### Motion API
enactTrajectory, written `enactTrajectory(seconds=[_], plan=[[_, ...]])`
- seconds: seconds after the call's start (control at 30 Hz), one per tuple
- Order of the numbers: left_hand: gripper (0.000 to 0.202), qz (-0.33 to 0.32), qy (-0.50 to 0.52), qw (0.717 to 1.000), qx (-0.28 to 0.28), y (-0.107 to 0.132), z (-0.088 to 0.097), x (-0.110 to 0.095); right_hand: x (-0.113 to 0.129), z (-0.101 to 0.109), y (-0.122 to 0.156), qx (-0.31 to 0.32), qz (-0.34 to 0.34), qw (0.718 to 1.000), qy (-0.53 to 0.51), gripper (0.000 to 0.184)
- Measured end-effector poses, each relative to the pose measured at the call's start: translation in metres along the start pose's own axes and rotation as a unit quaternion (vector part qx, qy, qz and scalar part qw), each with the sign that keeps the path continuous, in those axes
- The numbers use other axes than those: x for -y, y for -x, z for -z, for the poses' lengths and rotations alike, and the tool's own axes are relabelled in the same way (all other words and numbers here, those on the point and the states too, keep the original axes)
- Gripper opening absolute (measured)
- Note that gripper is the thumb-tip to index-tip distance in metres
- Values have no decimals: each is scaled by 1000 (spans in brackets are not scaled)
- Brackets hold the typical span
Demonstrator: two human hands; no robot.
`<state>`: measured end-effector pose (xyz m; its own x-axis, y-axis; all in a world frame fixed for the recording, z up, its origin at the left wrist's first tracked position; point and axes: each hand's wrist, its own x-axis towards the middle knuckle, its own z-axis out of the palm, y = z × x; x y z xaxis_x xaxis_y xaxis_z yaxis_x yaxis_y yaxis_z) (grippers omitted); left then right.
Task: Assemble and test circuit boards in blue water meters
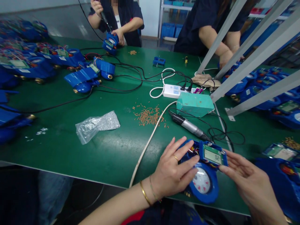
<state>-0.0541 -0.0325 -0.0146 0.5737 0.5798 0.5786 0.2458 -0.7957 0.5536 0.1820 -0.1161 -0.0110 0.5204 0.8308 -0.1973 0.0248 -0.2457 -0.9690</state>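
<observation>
A blue water meter (pixel 214 190) with a round white dial lies at the table's front edge. My left hand (pixel 174 170) rests across its left part, fingers stretched out and apart, covering some of the housing and dial. Coloured wires (pixel 193 150) show by its fingertips. My right hand (pixel 248 178) pinches the right end of a blue display module (pixel 213 154), which has a green circuit board and a lit LCD. The module sits tilted over the meter's upper side. Just behind it lies a silver-and-black electric screwdriver (pixel 189 126).
Loose copper-coloured screws (pixel 150 116), a clear plastic bag (pixel 98 125) and a white cable (pixel 147 145) lie ahead. A teal box (pixel 195 104) stands beside a power strip (pixel 173 90). White metal struts (pixel 264 97) rise at right. More blue meters (pixel 82 76) line both sides; two co-workers (pixel 117 18) work opposite.
</observation>
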Motion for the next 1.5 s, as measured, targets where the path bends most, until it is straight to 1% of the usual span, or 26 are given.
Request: enactTrajectory(seconds=[0.13,0.2,0.33,0.43,0.6,0.7,0.77,0.87,1.0,1.13,1.37,1.43,1.5], plan=[[45,47,-4,996,72,-3,1,1,-1,2,0,13,2,1000,-12,55],[47,59,1,994,93,-4,1,2,-3,3,1,17,-2,1000,-16,56],[46,37,-5,995,90,-2,1,4,-4,4,0,12,-5,1000,-17,55],[49,29,-23,994,103,-3,2,4,-4,3,0,12,-7,1000,-18,55],[52,17,-43,988,150,-11,5,0,-2,2,2,13,-11,1000,-11,56],[55,29,-49,981,186,-21,6,-4,2,0,4,5,-15,1000,2,56],[55,35,-45,978,198,-28,4,-6,5,-1,4,-6,-14,1000,21,56],[57,27,-36,978,203,-36,0,-6,9,-3,4,-17,-11,999,47,56],[61,24,-20,980,199,-39,-3,-3,14,-6,3,-22,-7,998,58,54],[56,52,-8,979,196,-37,1,-2,19,-10,4,-9,14,997,71,53],[27,75,-25,973,218,-33,9,-4,25,-13,4,9,85,983,165,51],[22,77,-13,972,221,-31,8,-3,25,-13,3,17,90,982,164,52],[18,82,14,974,209,-30,5,0,24,-14,3,22,90,983,156,52]])
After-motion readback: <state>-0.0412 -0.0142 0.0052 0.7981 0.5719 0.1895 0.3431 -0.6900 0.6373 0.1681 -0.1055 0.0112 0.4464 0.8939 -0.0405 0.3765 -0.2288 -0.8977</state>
